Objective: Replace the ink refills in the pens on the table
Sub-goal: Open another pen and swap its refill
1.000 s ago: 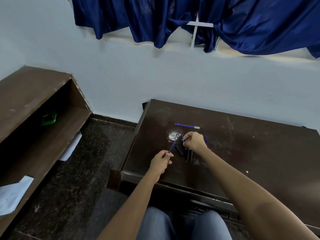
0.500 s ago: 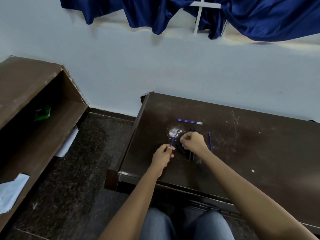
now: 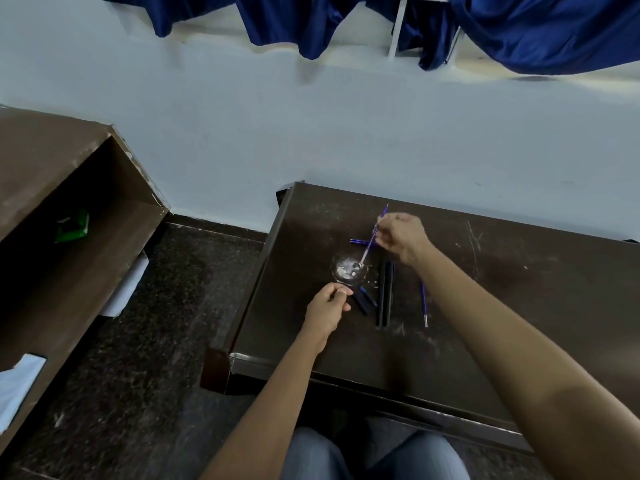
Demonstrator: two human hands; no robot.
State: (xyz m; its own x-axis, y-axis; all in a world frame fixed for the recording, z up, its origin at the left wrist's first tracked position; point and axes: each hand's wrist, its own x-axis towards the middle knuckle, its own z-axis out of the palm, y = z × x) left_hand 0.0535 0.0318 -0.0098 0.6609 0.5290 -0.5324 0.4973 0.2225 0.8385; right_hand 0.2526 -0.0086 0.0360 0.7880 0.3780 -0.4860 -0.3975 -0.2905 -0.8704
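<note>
Right hand (image 3: 401, 237) pinches the blue refill (image 3: 367, 249); left hand (image 3: 329, 304) curled, contents unclear; feed refill straight into a black barrel (image 3: 381, 296), unforced.

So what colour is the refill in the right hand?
The refill the right hand pinches is blue, pale-tipped; head view.
</note>
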